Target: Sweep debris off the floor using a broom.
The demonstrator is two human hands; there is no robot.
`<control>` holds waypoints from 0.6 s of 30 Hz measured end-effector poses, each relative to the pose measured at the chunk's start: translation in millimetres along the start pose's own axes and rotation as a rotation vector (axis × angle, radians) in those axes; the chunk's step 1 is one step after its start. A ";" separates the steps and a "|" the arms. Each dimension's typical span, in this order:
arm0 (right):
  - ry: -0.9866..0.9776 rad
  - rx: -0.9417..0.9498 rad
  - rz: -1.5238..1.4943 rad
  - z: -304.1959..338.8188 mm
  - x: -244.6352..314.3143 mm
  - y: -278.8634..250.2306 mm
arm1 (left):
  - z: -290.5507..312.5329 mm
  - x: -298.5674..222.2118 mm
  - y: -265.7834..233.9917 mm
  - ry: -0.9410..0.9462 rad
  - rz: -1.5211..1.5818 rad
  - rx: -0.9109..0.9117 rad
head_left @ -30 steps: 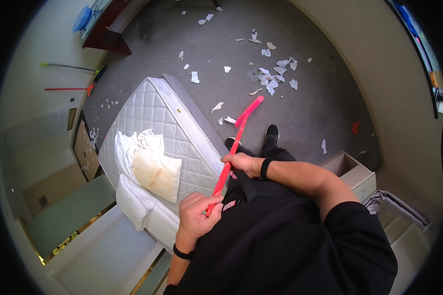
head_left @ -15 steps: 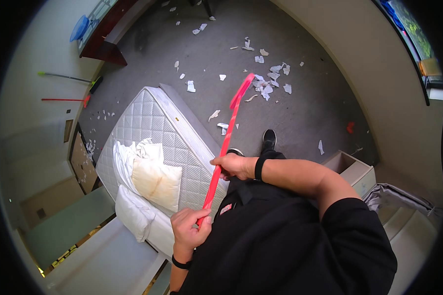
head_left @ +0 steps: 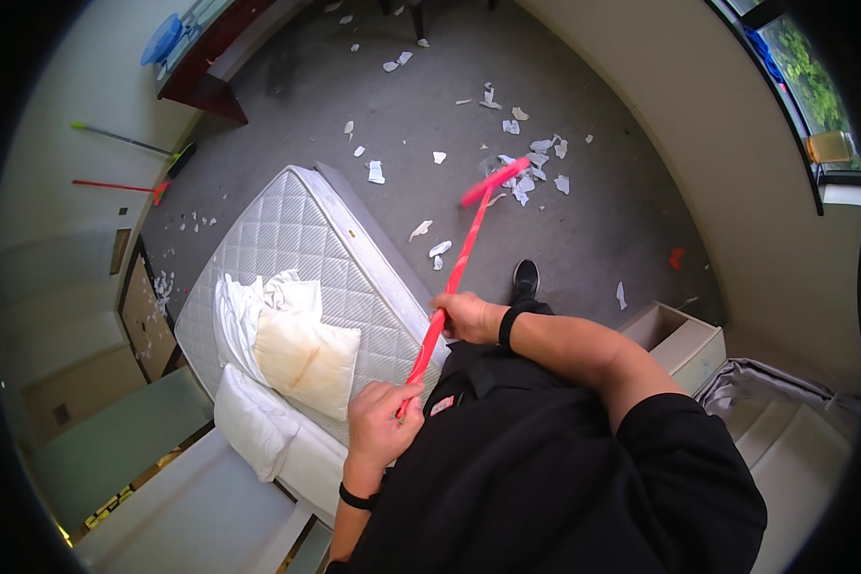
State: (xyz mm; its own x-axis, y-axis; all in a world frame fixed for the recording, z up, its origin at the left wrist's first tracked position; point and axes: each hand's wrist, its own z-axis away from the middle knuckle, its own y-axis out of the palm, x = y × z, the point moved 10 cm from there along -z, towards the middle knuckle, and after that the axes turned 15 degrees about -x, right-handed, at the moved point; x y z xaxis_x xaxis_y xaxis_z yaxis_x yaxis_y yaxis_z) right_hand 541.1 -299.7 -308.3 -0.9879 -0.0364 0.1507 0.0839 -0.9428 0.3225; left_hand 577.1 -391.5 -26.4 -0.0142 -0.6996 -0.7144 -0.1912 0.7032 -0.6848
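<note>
A long red broom (head_left: 468, 247) slants up and away from me, its narrow pinkish-red head over the grey floor. Motion smears the head, and its bristles cannot be made out. My left hand (head_left: 381, 426) is closed round the handle's near end, close to my body. Farther up, my right hand (head_left: 466, 317) grips the same handle near the mattress corner. Just beyond the broom head lies a cluster of torn white paper scraps (head_left: 523, 190). Single scraps (head_left: 376, 172) are scattered around it.
A bare quilted mattress (head_left: 268, 225) with a stained pillow (head_left: 306, 356) and a white pillow (head_left: 249, 421) lies left. A drawer unit (head_left: 691, 349) stands right. A dark red desk (head_left: 206, 96) is far left. A green-handled broom (head_left: 129, 141) leans on the wall.
The broom head has swung right and slightly nearer, turning from lengthwise to more crosswise. Both hands have shifted a little right with the handle, keeping their grip.
</note>
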 end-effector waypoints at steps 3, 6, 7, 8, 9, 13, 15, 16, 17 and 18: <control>-0.065 -0.146 -0.118 6.6 27.1 -10.5 | 5.0 16.2 -1.4 -0.004 0.000 0.022; -0.102 -0.102 -0.109 26.4 43.4 0.8 | 0.2 23.0 -14.0 -0.024 0.029 0.028; -0.092 -0.106 -0.077 29.7 42.1 3.9 | -2.4 23.6 -18.2 -0.023 0.034 0.026; -0.081 -0.108 -0.044 30.6 39.5 7.0 | -6.3 20.9 -24.1 0.001 0.068 0.008; -0.079 -0.110 -0.041 29.6 38.1 10.4 | -10.3 17.8 -30.4 0.024 0.101 -0.010; 0.018 -0.185 0.112 28.9 11.2 28.4 | -23.6 10.9 -53.4 0.045 0.138 -0.062; 0.098 -0.240 0.224 34.9 -1.5 42.2 | -28.9 16.5 -69.0 0.071 0.165 -0.162; 0.156 -0.217 0.196 29.3 -11.7 51.0 | -34.5 18.7 -68.3 0.071 0.160 -0.163; 0.215 -0.194 0.167 20.1 -22.0 56.5 | -42.2 20.5 -67.9 0.075 0.114 -0.176; 0.215 -0.190 0.167 10.4 -24.8 55.5 | -46.4 21.6 -68.4 0.081 0.068 -0.188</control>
State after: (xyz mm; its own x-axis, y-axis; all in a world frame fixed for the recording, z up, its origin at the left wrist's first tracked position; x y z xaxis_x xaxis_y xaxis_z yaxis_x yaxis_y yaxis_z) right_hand 571.7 -347.7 -284.4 -0.9692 -0.2456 -0.0200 0.2412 -0.9621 0.1272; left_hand 544.4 -460.6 11.8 -0.1104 -0.6642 -0.7393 -0.3664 0.7187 -0.5910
